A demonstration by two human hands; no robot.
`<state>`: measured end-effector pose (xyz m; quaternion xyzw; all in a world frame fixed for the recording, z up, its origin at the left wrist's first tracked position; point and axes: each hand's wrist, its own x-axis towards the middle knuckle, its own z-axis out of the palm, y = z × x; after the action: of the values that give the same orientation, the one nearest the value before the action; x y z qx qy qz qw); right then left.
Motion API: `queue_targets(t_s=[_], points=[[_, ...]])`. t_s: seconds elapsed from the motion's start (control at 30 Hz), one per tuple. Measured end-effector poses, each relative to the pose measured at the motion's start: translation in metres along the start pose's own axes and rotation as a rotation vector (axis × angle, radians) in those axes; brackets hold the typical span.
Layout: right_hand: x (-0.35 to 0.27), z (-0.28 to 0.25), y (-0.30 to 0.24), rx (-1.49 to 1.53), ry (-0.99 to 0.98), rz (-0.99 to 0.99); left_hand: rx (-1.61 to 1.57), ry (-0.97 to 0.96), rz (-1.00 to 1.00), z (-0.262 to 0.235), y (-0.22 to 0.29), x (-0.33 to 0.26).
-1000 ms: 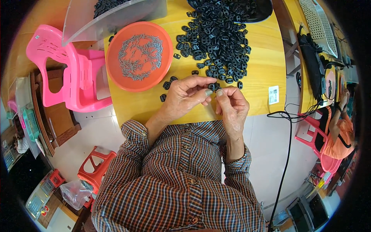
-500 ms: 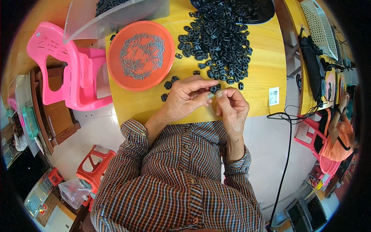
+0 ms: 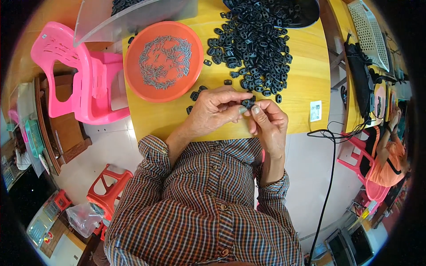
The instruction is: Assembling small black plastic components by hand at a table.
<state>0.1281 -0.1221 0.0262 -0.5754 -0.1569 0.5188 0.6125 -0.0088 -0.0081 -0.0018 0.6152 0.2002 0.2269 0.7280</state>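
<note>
My left hand and my right hand meet over the near edge of the yellow table. Between their fingertips is a small black two-hole cord lock, pinched from both sides. Part of it is covered by my thumbs and fingers. Beyond my hands spreads a large heap of similar black cord locks. A few more black pieces lie close to my left hand. To the left stands a round orange bowl, with many thin grey metal pieces, apparently springs, scattered over its bottom.
A clear plastic bin holding black parts stands at the far left, and a black tray at the far right. A pink chair is left of the table. A black cable hangs at right; another person sits beyond it.
My right thumb has shifted slightly, and more of the cord lock shows between my fingertips. Both hands stay in nearly the same place; the whole view has shifted a little.
</note>
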Motion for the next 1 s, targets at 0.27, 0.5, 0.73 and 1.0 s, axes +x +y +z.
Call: queue_targets(t_s=[0.27,0.5,0.73,1.0], points=[[0.006,-0.011,0.004,0.152,-0.131,0.058,-0.107,-0.028,-0.013,0.001,0.003,-0.002],[0.008,-0.016,0.008,0.245,-0.209,0.109,-0.053,-0.073,0.016,-0.004,0.007,-0.005],[0.008,-0.017,0.010,0.273,-0.248,0.148,-0.051,-0.115,0.038,-0.004,0.010,-0.006],[0.010,-0.018,0.009,0.233,-0.244,0.163,-0.039,-0.089,0.116,0.003,0.005,-0.007]])
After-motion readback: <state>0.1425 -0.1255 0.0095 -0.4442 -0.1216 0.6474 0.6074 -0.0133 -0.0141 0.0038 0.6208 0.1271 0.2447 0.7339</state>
